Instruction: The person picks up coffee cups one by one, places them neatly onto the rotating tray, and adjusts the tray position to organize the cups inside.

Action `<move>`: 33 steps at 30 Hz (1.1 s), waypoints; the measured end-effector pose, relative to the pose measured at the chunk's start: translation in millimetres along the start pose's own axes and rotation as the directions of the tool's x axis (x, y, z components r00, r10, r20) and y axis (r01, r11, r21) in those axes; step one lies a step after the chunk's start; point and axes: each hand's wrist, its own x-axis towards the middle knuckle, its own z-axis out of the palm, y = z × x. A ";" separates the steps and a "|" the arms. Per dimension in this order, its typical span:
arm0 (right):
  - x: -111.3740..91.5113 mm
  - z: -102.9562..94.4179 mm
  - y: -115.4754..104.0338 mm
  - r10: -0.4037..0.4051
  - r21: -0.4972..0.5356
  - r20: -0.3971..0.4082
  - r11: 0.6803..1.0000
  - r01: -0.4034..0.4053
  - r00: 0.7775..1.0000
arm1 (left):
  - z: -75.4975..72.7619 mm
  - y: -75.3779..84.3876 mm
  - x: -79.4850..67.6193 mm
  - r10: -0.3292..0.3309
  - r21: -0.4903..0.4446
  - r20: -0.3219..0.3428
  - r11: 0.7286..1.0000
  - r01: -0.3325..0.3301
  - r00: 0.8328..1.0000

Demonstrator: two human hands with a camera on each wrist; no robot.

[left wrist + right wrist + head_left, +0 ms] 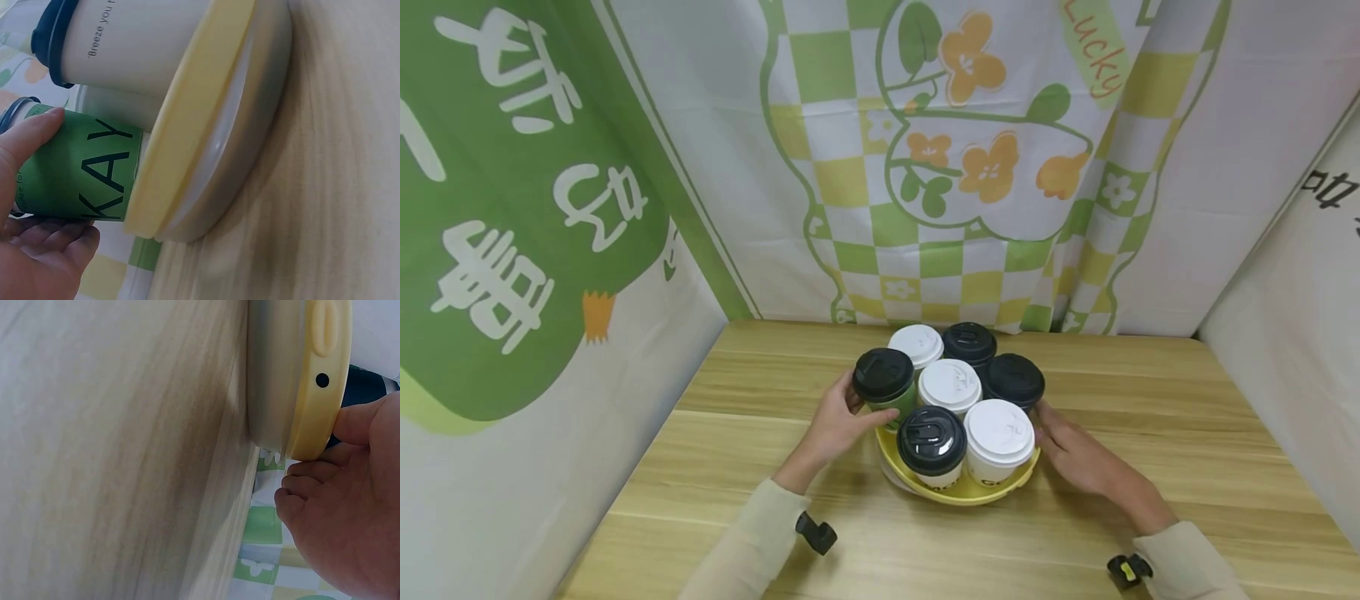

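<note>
Several lidded paper coffee cups crowd together on a round yellow tray (pixel 966 497) with a pale base. My left hand (pixel 838 425) grips a green cup (pixel 81 165) with a black lid (pixel 883 374) at the tray's left side, thumb on the near side and fingers on the far side. At the opposite side, my right hand (pixel 350 494) holds the yellow rim (pixel 319 419), thumb at its upper edge and curled fingers against the outside. Close to that hand are a black-lidded cup (pixel 1015 381) and a white-lidded cup (pixel 999 437).
Another black-lidded cup (pixel 932 446) stands at the tray's front, and a white-lidded one (pixel 951 385) in the middle. Beneath is a wood-grain table (pixel 760 392). A patterned cloth (pixel 955 267) hangs along its back edge, with printed hangings at both sides.
</note>
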 end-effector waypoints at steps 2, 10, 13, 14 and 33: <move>-0.4 0.0 -0.1 0.005 -0.005 0.001 1.000 -0.005 1.000 | 1.5 -1.4 -1.1 -0.008 0.002 0.001 1.000 0.008 1.000; -1.5 0.2 0.1 0.013 0.005 0.008 1.000 -0.013 1.000 | 5.2 -12.9 -1.7 -0.024 0.023 -0.020 0.999 0.024 1.000; -1.7 0.6 0.3 0.011 0.007 0.007 1.000 -0.011 1.000 | 5.3 -15.2 -2.0 -0.008 0.048 -0.012 0.999 0.009 1.000; -1.8 0.7 0.5 0.011 0.006 0.007 1.000 -0.011 1.000 | 5.2 -15.6 -2.4 -0.002 0.053 -0.008 0.999 0.003 1.000; -2.2 0.7 2.3 0.013 0.006 0.003 1.000 -0.013 1.000 | 7.2 -18.6 -5.1 0.047 0.111 0.028 0.993 -0.049 0.999</move>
